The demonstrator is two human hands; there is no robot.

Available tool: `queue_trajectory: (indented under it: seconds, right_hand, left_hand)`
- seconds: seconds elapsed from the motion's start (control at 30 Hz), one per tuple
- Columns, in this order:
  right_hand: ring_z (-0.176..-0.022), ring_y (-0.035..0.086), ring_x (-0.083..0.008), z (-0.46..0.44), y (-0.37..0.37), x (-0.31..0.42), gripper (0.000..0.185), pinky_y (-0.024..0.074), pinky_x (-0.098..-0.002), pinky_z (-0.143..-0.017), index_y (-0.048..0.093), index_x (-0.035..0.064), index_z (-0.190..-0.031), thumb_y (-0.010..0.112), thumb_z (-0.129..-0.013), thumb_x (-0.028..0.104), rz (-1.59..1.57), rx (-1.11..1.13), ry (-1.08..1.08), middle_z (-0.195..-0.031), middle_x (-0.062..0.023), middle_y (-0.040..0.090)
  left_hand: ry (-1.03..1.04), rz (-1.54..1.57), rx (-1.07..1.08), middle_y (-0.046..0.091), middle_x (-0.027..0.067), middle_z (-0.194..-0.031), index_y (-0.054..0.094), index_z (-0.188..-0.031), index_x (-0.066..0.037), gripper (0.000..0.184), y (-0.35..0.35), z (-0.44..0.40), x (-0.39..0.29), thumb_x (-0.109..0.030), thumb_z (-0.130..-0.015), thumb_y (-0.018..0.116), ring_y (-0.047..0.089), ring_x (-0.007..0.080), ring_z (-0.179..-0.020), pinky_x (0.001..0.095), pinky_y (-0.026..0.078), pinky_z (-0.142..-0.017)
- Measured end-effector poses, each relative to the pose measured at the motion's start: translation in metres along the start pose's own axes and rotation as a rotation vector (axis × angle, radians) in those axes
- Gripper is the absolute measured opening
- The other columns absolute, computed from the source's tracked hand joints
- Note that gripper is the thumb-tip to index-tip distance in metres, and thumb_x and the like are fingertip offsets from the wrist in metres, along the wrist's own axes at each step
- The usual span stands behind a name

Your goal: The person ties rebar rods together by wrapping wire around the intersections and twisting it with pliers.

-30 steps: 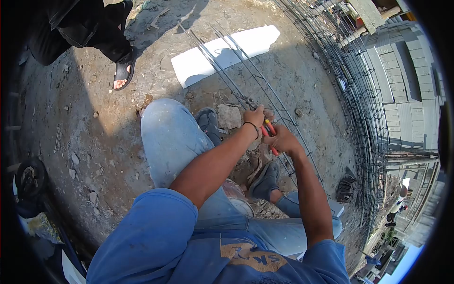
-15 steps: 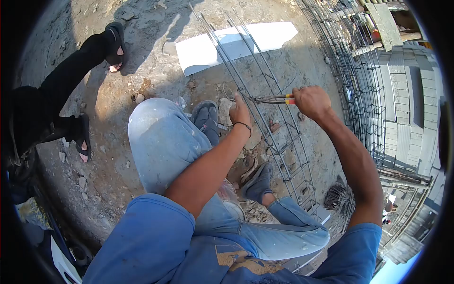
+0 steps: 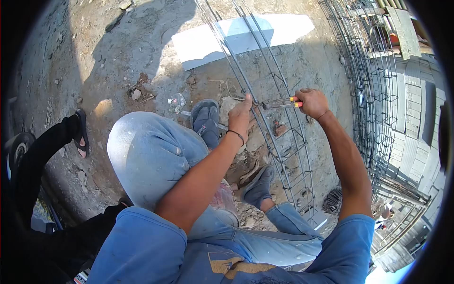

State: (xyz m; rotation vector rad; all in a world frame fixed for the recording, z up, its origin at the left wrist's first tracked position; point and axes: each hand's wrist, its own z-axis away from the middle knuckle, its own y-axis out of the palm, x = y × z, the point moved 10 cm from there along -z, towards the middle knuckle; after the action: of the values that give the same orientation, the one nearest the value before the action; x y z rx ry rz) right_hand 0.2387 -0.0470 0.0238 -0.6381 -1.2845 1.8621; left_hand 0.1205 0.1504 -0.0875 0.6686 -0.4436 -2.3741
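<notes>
A long cage of thin steel bars (image 3: 279, 158) runs from the top of the view down past my right foot. My left hand (image 3: 240, 115) is closed round its near bar, thumb pointing up along it. My right hand (image 3: 313, 103) grips pincers (image 3: 280, 102) by their red and yellow handles, which are slightly apart. The pincers' jaws are at the near bar, just right of my left thumb. Whether wire sits between the jaws is too small to tell.
A white sheet (image 3: 246, 38) lies on the ground under the cage's far end. More steel cages (image 3: 371, 94) are stacked at the right. A person's black-clad leg (image 3: 45, 151) is at the left. A bundle of short wires (image 3: 332, 200) lies near my right knee.
My right hand has moved away from my left, with the pincers now reaching sideways to the bar. The other person has walked from the upper left to the lower left.
</notes>
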Motion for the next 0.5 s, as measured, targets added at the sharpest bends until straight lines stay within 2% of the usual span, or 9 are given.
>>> queue_trajectory:
  seconds: [0.03, 0.17, 0.23, 0.27, 0.3, 0.37, 0.43, 0.5]
  right_hand:
    - [-0.081, 0.070, -0.0321, 0.003, -0.001, 0.001, 0.010, 0.0550, -0.0477, -0.070, 0.065, 0.0134, -0.086, 0.068, -0.086, 0.023, -0.007, -0.007, 0.035, -0.084, -0.0074, 0.070]
    - [-0.081, 0.070, -0.0329, 0.017, -0.014, 0.010, 0.011, 0.0550, -0.0481, -0.069, 0.066, 0.0128, -0.086, 0.067, -0.088, 0.024, 0.011, 0.028, 0.090, -0.083, -0.0092, 0.070]
    - [-0.077, 0.070, -0.0341, 0.033, -0.026, 0.017, 0.012, 0.0552, -0.0468, -0.069, 0.068, 0.0113, -0.090, 0.070, -0.087, 0.023, 0.037, 0.081, 0.157, -0.080, -0.0116, 0.070]
    - [-0.076, 0.069, -0.0345, 0.041, -0.035, 0.023, 0.013, 0.0552, -0.0463, -0.069, 0.068, 0.0108, -0.092, 0.071, -0.086, 0.022, 0.048, 0.098, 0.178, -0.079, -0.0125, 0.070]
    - [-0.069, 0.069, -0.0336, 0.054, -0.032, 0.035, 0.018, 0.0553, -0.0446, -0.065, 0.069, 0.0071, -0.093, 0.075, -0.085, 0.023, -0.115, 0.274, 0.197, -0.075, -0.0137, 0.070]
    - [-0.058, 0.068, -0.0301, 0.096, -0.003, 0.065, 0.030, 0.0556, -0.0410, -0.055, 0.068, -0.0014, -0.094, 0.082, -0.081, 0.022, -0.903, 0.643, 0.485, -0.070, -0.0153, 0.069]
    - [-0.053, 0.067, -0.0276, 0.129, 0.012, 0.106, 0.036, 0.0558, -0.0391, -0.050, 0.068, -0.0062, -0.094, 0.085, -0.079, 0.022, -1.552, 0.789, 0.758, -0.068, -0.0158, 0.069]
    - [-0.053, 0.068, -0.0255, 0.127, 0.012, 0.110, 0.036, 0.0570, -0.0382, -0.047, 0.066, -0.0088, -0.092, 0.085, -0.081, 0.020, -1.510, 0.772, 0.770, -0.068, -0.0155, 0.069]
  left_hand:
    - [0.002, -0.009, 0.074, 0.045, 0.0174, -0.149, 0.049, -0.142, 0.000, 0.082, 0.005, 0.000, 0.002, -0.056, -0.087, 0.075, 0.035, 0.0386, -0.145, 0.0579, 0.035, -0.114]
    - [0.031, -0.025, 0.131, 0.044, 0.0171, -0.150, 0.050, -0.141, -0.002, 0.078, 0.015, 0.001, 0.002, -0.053, -0.089, 0.075, 0.032, 0.0366, -0.147, 0.0582, 0.033, -0.115]
    - [0.110, -0.013, -0.010, 0.060, -0.0011, -0.087, 0.070, -0.105, -0.005, 0.037, 0.005, -0.001, -0.003, -0.040, -0.094, 0.073, 0.049, 0.0105, -0.074, 0.0332, 0.044, -0.066]
    - [0.115, -0.006, -0.005, 0.060, -0.0011, -0.087, 0.070, -0.105, -0.005, 0.037, 0.006, -0.002, -0.003, -0.040, -0.094, 0.073, 0.049, 0.0105, -0.074, 0.0332, 0.044, -0.066]
    - [0.113, -0.014, 0.008, 0.059, -0.0014, -0.085, 0.070, -0.101, -0.005, 0.035, 0.006, -0.005, 0.000, -0.040, -0.094, 0.074, 0.047, 0.0103, -0.070, 0.0323, 0.041, -0.062]
    - [0.117, -0.014, 0.027, 0.058, -0.0016, -0.082, 0.070, -0.096, -0.005, 0.034, 0.005, -0.013, 0.003, -0.039, -0.094, 0.074, 0.044, 0.0102, -0.066, 0.0314, 0.038, -0.058]
    - [0.011, -0.091, 0.085, 0.064, 0.0051, -0.117, 0.066, -0.114, -0.006, 0.043, 0.004, -0.019, 0.018, -0.042, -0.092, 0.075, 0.054, 0.0221, -0.119, 0.0513, 0.042, -0.105]
    - [0.007, -0.108, 0.103, 0.064, 0.0060, -0.116, 0.067, -0.112, -0.006, 0.041, 0.007, -0.021, 0.019, -0.041, -0.092, 0.076, 0.054, 0.0227, -0.119, 0.0512, 0.043, -0.103]
